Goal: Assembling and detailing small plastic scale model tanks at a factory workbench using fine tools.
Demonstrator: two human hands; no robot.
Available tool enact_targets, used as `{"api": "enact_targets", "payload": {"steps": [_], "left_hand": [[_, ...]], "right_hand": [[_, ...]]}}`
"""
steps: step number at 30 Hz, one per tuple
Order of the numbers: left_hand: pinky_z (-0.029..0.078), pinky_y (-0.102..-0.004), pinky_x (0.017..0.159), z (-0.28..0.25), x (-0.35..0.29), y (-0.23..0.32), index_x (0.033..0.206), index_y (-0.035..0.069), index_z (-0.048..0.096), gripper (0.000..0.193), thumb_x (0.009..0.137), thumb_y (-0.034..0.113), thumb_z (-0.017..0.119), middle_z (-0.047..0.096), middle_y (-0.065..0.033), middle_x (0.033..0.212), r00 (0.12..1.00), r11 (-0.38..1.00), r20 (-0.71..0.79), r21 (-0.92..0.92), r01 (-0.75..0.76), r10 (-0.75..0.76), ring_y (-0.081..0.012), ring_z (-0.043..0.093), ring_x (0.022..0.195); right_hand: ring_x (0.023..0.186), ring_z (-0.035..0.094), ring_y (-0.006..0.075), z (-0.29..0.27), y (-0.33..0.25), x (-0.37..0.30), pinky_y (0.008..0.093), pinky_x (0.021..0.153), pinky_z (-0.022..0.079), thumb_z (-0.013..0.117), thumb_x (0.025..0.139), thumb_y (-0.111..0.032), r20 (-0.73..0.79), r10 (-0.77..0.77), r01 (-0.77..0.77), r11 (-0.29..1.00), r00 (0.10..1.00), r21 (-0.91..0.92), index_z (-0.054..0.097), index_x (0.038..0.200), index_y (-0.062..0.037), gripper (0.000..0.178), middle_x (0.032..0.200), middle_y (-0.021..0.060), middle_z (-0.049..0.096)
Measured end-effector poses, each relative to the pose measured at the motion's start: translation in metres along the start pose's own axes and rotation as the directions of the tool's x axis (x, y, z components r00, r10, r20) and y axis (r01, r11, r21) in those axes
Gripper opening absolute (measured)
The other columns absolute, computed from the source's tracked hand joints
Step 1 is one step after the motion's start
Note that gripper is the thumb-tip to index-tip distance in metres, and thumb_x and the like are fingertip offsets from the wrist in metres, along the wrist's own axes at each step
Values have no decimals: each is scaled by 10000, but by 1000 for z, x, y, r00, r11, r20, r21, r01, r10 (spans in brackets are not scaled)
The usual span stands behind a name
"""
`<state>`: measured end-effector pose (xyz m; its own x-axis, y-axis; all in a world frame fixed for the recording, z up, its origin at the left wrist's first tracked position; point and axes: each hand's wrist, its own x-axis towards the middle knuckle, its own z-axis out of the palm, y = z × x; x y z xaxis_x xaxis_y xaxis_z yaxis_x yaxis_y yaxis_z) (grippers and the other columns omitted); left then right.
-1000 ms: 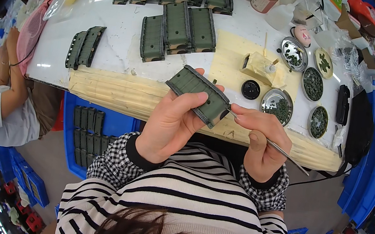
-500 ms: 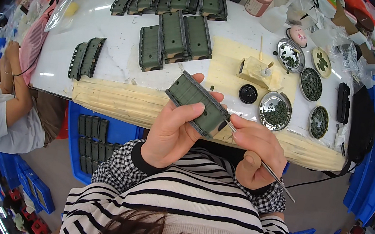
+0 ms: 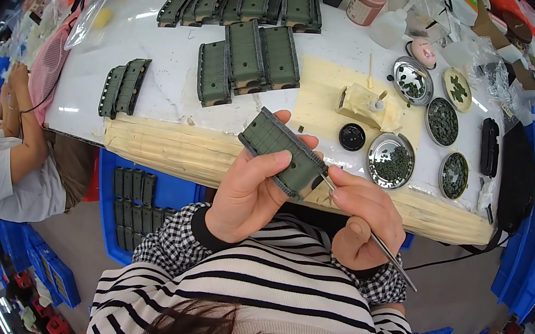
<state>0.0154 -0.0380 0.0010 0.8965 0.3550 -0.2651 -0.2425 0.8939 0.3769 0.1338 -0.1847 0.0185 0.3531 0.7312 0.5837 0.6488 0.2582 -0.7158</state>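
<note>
My left hand [image 3: 248,188] grips a dark green, camouflage-edged model part [image 3: 271,139], its thumb pressed on the flat top face. The part is rectangular, with ridged grey-green edges and small holes, and is tilted above the table's front edge. In my right hand [image 3: 373,215], fingers are closed round a slim metal tool [image 3: 398,264]. Its front end meets the part's right edge; the exact tip is hidden by my fingers. Just beyond stands a round metal dish [image 3: 382,139] of tiny green pieces, beside a small black round dish [image 3: 352,136].
Similar green parts [image 3: 249,56] lie in groups across the table, with a pair [image 3: 132,87] at left. More metal dishes [image 3: 433,91] and a tape-wrapped block [image 3: 360,105] stand at right. A blue crate [image 3: 180,189] of parts sits below. Another person [image 3: 20,168] works at left.
Both hands keep their hold, and the part and tool stay together with almost no motion. The whole view has shifted very slightly.
</note>
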Motion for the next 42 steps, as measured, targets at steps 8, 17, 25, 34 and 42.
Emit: {"api": "enact_targets", "payload": {"steps": [8,17,25,34,42], "left_hand": [[503,-390,969,3,1,-6,1406,131,275,512,946,44,484,497,-161,1294,997,999,-72,-32,-22,20,-273,541,1192],[500,-392,973,3,-1,-1,1400,125,301,497,945,48,484,507,-163,1284,999,999,-35,-43,21,-23,-276,541,1191],[477,-396,1000,5,-1,-1,1415,126,339,514,930,68,501,533,-133,1268,998,1000,-57,-7,12,-13,-256,540,1174],[473,-404,1000,4,-1,-4,1417,156,326,534,924,68,513,522,-132,1280,998,1000,-55,-2,-12,12,-254,535,1182],[457,-392,1021,4,0,-6,1406,162,329,519,929,66,510,514,-131,1283,998,999,-55,6,-39,40,-240,522,1197]], "right_hand": [[977,668,359,13,6,-7,380,802,565,550,935,-74,-95,-26,17,995,995,-94,556,1093,26,188,1019,214,645],[1048,638,364,2,7,-3,397,837,557,603,899,-72,21,-106,106,994,994,-28,543,1162,29,287,1051,194,626],[1056,632,377,1,4,-1,405,845,557,625,853,-27,43,-88,91,994,995,-63,540,1173,29,336,1050,184,618],[1027,644,389,9,8,-4,398,817,569,582,903,-61,-26,-129,126,987,991,-99,545,1137,55,264,1024,201,625],[987,662,389,19,13,-7,383,799,573,535,943,-93,-107,-144,127,980,984,-152,548,1108,62,226,974,202,643]]}}
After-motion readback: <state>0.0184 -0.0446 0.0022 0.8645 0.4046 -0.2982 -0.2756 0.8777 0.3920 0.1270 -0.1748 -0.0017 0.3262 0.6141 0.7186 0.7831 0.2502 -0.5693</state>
